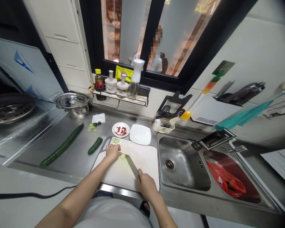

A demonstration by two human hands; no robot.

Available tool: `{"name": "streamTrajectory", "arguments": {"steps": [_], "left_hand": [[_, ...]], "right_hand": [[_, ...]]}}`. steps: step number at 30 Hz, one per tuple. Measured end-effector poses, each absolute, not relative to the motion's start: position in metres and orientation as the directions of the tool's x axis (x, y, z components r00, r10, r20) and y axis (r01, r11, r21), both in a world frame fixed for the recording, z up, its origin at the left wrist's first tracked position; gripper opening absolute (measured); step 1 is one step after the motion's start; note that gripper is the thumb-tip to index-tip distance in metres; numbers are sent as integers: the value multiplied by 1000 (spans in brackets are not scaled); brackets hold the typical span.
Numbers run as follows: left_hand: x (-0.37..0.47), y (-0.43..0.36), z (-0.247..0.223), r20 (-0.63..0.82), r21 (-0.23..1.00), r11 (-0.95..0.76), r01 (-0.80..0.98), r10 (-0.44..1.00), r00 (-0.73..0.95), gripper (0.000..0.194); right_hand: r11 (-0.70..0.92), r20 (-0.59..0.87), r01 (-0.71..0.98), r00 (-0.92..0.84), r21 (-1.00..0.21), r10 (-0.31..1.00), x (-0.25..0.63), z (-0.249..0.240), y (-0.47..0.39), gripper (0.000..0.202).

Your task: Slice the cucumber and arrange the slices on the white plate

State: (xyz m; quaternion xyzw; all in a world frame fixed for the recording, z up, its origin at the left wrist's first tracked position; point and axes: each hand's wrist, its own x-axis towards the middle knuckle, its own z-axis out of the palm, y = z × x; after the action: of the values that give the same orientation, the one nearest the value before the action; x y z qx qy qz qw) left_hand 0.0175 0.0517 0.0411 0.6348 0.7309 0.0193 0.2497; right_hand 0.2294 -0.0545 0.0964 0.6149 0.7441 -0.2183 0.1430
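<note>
where the metal knife point(132, 166) ends lies a round slice point(123, 156).

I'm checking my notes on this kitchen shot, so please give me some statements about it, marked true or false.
1. The right hand holds the knife. True.
2. The left hand grips the faucet. False: it is at the cutting board, beside a pale green slice.
3. Red pieces lie in the round plate. True.
4. The long cucumber lies on the board. False: it lies on the steel counter.
</note>
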Motion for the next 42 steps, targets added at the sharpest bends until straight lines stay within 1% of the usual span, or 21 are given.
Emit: {"name": "streamTrajectory", "arguments": {"steps": [6,10,16,25,34,42], "left_hand": [[17,51,41,-323,377,180,909,945,-53,14],[17,52,41,-333,375,196,906,941,-66,15],[16,52,38,-334,378,197,905,940,-65,15],[16,52,35,-334,392,195,899,941,-59,12],[16,55,32,-341,395,212,894,937,-72,11],[17,56,32,-337,400,220,890,938,-80,11]], "right_hand": [[183,-499,976,-219,-120,838,222,99,-53,31],[201,-500,973,-233,-118,834,221,98,-52,29],[239,-533,967,-248,-87,809,214,103,-51,34],[208,-545,969,-248,-135,801,208,99,-52,37],[200,-564,972,-236,-127,791,200,96,-41,39],[202,-566,970,-243,-135,788,195,100,-36,37]]}}
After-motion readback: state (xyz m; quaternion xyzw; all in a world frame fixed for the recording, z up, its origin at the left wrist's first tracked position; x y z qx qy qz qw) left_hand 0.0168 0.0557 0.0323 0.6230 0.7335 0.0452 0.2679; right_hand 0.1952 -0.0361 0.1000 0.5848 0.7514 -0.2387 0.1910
